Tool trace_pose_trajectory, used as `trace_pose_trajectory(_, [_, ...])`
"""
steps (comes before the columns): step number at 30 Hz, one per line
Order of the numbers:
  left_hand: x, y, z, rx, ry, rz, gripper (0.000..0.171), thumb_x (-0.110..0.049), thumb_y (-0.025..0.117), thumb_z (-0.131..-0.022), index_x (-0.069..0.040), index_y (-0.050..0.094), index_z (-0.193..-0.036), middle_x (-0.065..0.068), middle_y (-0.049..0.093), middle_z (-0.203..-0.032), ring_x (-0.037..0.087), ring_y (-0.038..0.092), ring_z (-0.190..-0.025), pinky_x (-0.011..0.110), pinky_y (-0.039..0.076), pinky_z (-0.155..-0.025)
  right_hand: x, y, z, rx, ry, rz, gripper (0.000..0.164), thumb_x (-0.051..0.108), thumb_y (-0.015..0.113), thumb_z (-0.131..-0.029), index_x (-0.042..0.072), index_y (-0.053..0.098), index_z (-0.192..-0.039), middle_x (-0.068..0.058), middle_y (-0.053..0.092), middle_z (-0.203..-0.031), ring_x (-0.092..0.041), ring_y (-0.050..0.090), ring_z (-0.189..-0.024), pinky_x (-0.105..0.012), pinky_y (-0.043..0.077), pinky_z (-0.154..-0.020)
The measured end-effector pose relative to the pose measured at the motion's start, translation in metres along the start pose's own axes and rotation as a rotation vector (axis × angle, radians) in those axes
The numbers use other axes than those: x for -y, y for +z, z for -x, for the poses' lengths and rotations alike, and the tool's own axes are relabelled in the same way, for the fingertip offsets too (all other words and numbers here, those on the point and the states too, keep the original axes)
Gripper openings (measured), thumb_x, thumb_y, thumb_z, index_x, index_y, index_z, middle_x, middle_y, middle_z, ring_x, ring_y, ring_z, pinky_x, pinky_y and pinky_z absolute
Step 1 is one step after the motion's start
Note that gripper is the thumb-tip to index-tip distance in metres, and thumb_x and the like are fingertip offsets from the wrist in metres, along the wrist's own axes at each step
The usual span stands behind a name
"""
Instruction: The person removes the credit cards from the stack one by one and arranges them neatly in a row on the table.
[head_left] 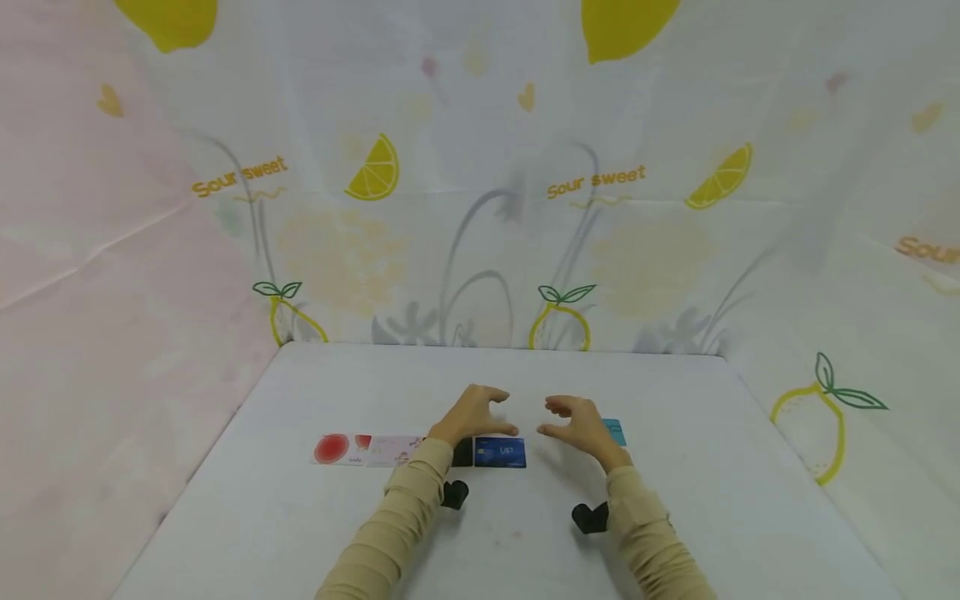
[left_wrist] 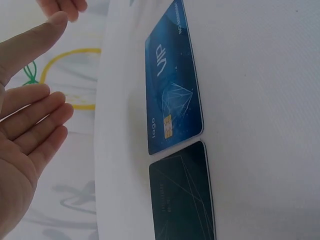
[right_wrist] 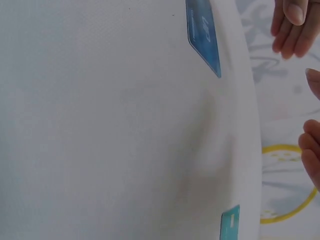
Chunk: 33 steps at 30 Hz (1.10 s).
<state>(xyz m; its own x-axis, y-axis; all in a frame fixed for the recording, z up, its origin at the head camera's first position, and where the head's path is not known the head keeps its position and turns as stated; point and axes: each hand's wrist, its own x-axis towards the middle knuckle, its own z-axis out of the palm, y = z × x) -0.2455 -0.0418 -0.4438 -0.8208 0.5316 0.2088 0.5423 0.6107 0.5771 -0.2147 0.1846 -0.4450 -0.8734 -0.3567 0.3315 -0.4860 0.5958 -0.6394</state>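
Note:
My left hand [head_left: 476,414] hovers above the row of cards, thumb and fingers apart, with nothing between them. Facing it, my right hand [head_left: 577,425] is also raised over the table, its fingers spread from the thumb and holding nothing. Below the left hand lies a blue VIP card [left_wrist: 172,85] with a chip, and beside it a dark card [left_wrist: 182,195] with thin lines, partly hidden by the wrist in the head view. A teal card [head_left: 616,431] lies beyond the right wrist, partly covered by it; the right wrist view shows only its edge.
Farther left in the row lie a pale pink card [head_left: 390,450] and a white card [head_left: 337,449] with a red round print. All lie flat on a white table [head_left: 300,533]. A lemon-print cloth [head_left: 480,250] hangs behind the table and along its sides.

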Motion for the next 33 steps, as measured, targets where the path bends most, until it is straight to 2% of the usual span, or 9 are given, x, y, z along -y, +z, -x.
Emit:
trace_pose_trajectory(9, [-0.001, 0.006, -0.012, 0.020, -0.005, 0.025, 0.064, -0.029, 0.083, -0.070, 0.008, 0.061, -0.117, 0.019, 0.065, -0.112, 0.031, 0.061, -0.106, 0.040, 0.049, -0.090, -0.005, -0.014, -0.003, 0.048, 0.053, 0.035, 0.047, 0.014, 0.078, -0.077, -0.012, 0.062, -0.112, -0.025, 0.065, -0.109, -0.037, 0.063, -0.098, -0.043, 0.052, -0.083])
trace_pose_trajectory(14, [-0.003, 0.013, -0.020, 0.020, 0.004, 0.033, 0.065, -0.031, 0.083, -0.070, 0.008, 0.061, -0.117, 0.020, 0.065, -0.112, 0.031, 0.061, -0.106, 0.041, 0.050, -0.090, -0.009, -0.021, -0.003, 0.063, 0.051, 0.051, 0.047, 0.013, 0.078, -0.076, -0.014, 0.062, -0.111, -0.027, 0.065, -0.108, -0.039, 0.063, -0.096, -0.044, 0.053, -0.083])
trace_pose_trajectory(22, [-0.013, 0.022, -0.033, 0.045, -0.032, 0.053, 0.064, -0.029, 0.083, -0.070, 0.008, 0.061, -0.118, 0.019, 0.065, -0.114, 0.031, 0.061, -0.106, 0.039, 0.050, -0.090, -0.017, -0.031, -0.005, 0.074, 0.073, 0.060, 0.045, 0.012, 0.077, -0.077, -0.014, 0.062, -0.111, -0.027, 0.064, -0.109, -0.039, 0.063, -0.097, -0.044, 0.052, -0.084])
trace_pose_trajectory(27, [-0.015, 0.028, -0.042, 0.066, -0.047, 0.042, 0.065, -0.031, 0.083, -0.070, 0.007, 0.062, -0.118, 0.017, 0.065, -0.114, 0.029, 0.061, -0.107, 0.037, 0.049, -0.091, -0.024, -0.038, -0.004, 0.078, 0.126, 0.060, 0.047, 0.013, 0.077, -0.077, -0.012, 0.062, -0.113, -0.026, 0.063, -0.111, -0.039, 0.062, -0.099, -0.044, 0.052, -0.085])
trace_pose_trajectory(33, [-0.018, 0.035, -0.048, 0.056, -0.047, 0.042, 0.064, -0.031, 0.083, -0.069, 0.007, 0.063, -0.116, 0.018, 0.066, -0.112, 0.029, 0.062, -0.105, 0.037, 0.050, -0.089, -0.032, -0.045, -0.004, 0.103, 0.153, 0.052, 0.049, 0.012, 0.077, -0.077, -0.013, 0.059, -0.115, -0.028, 0.062, -0.113, -0.040, 0.061, -0.101, -0.046, 0.051, -0.086])
